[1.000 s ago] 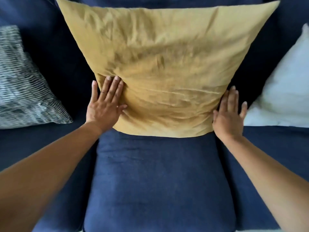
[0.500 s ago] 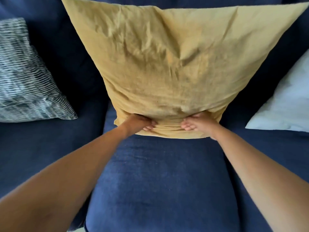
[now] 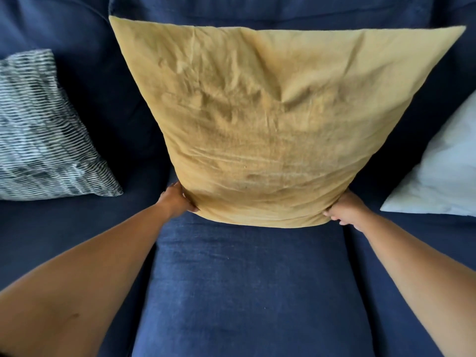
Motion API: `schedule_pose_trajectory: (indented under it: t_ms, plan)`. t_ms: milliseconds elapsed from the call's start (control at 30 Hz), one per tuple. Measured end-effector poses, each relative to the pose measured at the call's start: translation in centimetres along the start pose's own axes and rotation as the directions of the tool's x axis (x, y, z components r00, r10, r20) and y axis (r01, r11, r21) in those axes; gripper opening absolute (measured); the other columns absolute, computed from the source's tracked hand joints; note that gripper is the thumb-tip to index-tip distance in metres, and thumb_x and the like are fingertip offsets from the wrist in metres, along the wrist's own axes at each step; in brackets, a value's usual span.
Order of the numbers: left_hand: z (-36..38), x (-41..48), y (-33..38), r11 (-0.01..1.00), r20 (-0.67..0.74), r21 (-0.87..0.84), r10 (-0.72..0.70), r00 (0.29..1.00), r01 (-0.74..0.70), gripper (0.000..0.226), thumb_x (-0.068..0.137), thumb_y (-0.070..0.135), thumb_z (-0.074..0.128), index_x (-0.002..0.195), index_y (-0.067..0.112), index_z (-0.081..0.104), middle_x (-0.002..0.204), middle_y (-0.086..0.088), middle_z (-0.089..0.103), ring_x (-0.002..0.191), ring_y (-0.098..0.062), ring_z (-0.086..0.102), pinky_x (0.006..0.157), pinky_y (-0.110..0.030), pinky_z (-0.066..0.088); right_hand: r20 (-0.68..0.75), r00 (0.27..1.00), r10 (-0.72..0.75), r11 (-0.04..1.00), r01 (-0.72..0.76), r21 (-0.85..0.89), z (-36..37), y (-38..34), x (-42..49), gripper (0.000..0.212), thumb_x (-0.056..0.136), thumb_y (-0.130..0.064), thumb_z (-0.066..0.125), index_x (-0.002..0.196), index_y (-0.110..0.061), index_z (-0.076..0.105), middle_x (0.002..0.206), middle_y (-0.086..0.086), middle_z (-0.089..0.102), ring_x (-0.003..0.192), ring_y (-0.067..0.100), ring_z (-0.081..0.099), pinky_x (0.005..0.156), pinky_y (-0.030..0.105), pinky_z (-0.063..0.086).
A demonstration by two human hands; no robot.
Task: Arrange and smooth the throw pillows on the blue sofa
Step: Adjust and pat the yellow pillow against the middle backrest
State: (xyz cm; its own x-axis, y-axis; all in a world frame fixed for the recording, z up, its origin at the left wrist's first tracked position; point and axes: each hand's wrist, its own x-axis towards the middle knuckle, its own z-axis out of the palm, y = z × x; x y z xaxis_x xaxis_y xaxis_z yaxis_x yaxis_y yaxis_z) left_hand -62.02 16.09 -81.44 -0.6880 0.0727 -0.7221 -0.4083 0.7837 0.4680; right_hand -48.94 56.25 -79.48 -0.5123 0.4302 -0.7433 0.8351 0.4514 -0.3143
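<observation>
A large mustard-yellow pillow [image 3: 268, 130] stands upright on the middle seat of the blue sofa [image 3: 247, 292], leaning on the backrest. Its cover is creased. My left hand [image 3: 175, 199] grips the pillow's lower left corner, fingers tucked beneath and behind the fabric. At the lower right corner my right hand [image 3: 345, 211] holds on the same way, fingertips curled under the edge. A black-and-white striped pillow [image 3: 41, 135] leans at the left. A white pillow [image 3: 443, 166] leans at the right, cut off by the frame edge.
The dark gaps between the seat cushions run down on either side of the middle seat. Both my forearms reach in from the bottom corners over the seat.
My hands went from flat on the pillow's sides to its bottom middle, then spread apart to the two lower corners. The pillow sits a little lower in view.
</observation>
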Motion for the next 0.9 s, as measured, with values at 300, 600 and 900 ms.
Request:
schedule_pose_trajectory:
  t_ms: [300, 600, 900]
  plan:
    - [-0.1, -1.7, -2.3, 0.993, -0.128, -0.099, 0.051, 0.99, -0.064, 0.05, 0.075, 0.029, 0.084, 0.119, 0.022, 0.063, 0.106, 0.002, 0.072, 0.102, -0.022, 0.065, 0.091, -0.042, 0.052, -0.177, 0.981, 0.084, 0.973, -0.043, 0.225, 1.2, -1.5, 0.4, 0.012, 0.086, -0.003, 0.05, 0.079, -0.002, 0.06, 0.06, 0.016, 0.064, 0.048, 0.027, 0.058, 0.053, 0.036, 0.058]
    - [-0.7, -2.9, 0.6, 0.887, -0.161, -0.454, 0.014, 0.987, -0.086, 0.06, 0.085, -0.007, 0.058, 0.141, 0.011, 0.049, 0.12, -0.004, 0.066, 0.113, -0.02, 0.059, 0.092, -0.032, 0.049, -0.337, 0.942, -0.007, 0.916, 0.142, 0.376, -0.3, -2.1, -0.9, 0.019, 0.087, -0.004, 0.049, 0.097, -0.011, 0.064, 0.077, -0.002, 0.06, 0.073, 0.02, 0.057, 0.061, 0.028, 0.05]
    - [-10.6, -7.1, 13.6, 0.477, -0.457, -0.713, 0.239, 0.857, -0.513, 0.053, 0.079, 0.062, 0.073, 0.12, 0.03, 0.068, 0.115, 0.01, 0.075, 0.108, -0.008, 0.07, 0.089, -0.029, 0.055, -0.685, 0.698, -0.208, 0.335, 0.709, 0.62, -10.4, -12.6, -6.5, 0.04, 0.088, -0.054, 0.064, 0.119, -0.029, 0.06, 0.119, -0.012, 0.068, 0.108, 0.001, 0.064, 0.088, 0.018, 0.05]
